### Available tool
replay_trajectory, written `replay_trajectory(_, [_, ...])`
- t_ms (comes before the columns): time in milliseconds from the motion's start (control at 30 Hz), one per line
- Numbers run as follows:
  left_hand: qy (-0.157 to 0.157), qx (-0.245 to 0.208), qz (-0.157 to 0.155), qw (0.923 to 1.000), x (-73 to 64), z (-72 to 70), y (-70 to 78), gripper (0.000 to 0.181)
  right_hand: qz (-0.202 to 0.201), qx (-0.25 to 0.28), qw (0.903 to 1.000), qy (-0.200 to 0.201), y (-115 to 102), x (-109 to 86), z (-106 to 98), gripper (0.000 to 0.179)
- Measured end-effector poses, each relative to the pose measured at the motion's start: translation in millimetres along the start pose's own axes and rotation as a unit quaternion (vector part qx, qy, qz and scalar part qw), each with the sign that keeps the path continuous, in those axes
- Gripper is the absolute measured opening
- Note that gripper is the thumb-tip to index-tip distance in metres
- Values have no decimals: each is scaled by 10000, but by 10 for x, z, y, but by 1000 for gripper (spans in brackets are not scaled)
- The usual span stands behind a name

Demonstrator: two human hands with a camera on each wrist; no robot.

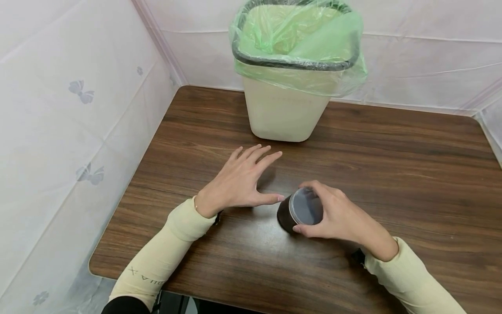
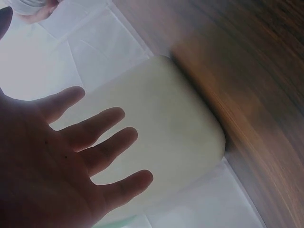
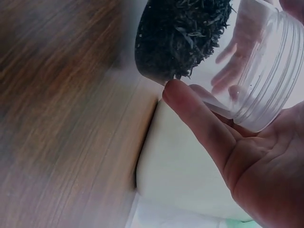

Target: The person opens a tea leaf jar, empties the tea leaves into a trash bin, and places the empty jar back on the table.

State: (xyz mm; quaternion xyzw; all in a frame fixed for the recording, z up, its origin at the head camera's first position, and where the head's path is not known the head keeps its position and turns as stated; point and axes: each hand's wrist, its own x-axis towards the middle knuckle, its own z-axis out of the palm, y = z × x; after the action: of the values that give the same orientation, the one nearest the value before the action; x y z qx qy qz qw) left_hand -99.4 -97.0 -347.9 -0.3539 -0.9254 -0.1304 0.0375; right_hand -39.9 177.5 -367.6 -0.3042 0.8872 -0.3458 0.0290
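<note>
A clear plastic jar (image 1: pixel 307 206) stands slightly tilted near the middle of the table, its top turned toward the head camera. Dark, dry shreds like loose tea leaves (image 3: pixel 192 35) fill its lower part, while ridges ring the clear upper end (image 3: pixel 270 61). My right hand (image 1: pixel 339 213) grips the jar near its top, thumb on the near side and fingers curled round the far side. Spread wide beside it, my left hand (image 1: pixel 241 181) holds nothing, its thumb tip right by the jar. In the left wrist view those fingers (image 2: pixel 107 121) are straight and apart.
A cream bin (image 1: pixel 288 109) stands at the back of the brown wooden table (image 1: pixel 412 174), lined with a green plastic bag (image 1: pixel 302 80) under a dark rim ring (image 1: pixel 294 64). White patterned sheeting (image 1: pixel 78 131) hangs along the left and back edges.
</note>
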Motion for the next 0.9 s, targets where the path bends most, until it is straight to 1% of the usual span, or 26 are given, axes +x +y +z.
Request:
replay_trajectory(200, [171, -70, 107, 9998, 1, -4, 19, 97, 146, 65, 9998, 120, -11, -4, -40, 79])
replay_trajectory(433, [449, -229, 246, 9984, 6, -12, 31, 93, 242, 139, 9993, 263, -17, 17, -67, 77])
replay_trajectory(600, [616, -315, 358, 9970, 12, -15, 44, 91, 392, 255, 9977, 491, -9, 27, -87, 74])
replay_trajectory(733, [654, -424, 402, 9961, 17, -21, 56, 90, 464, 324, 9959, 707, -2, 37, -105, 72])
replay_trajectory(900, [623, -541, 395, 9958, 20, -23, 80, 88, 605, 537, 9934, 813, -3, 41, -126, 69])
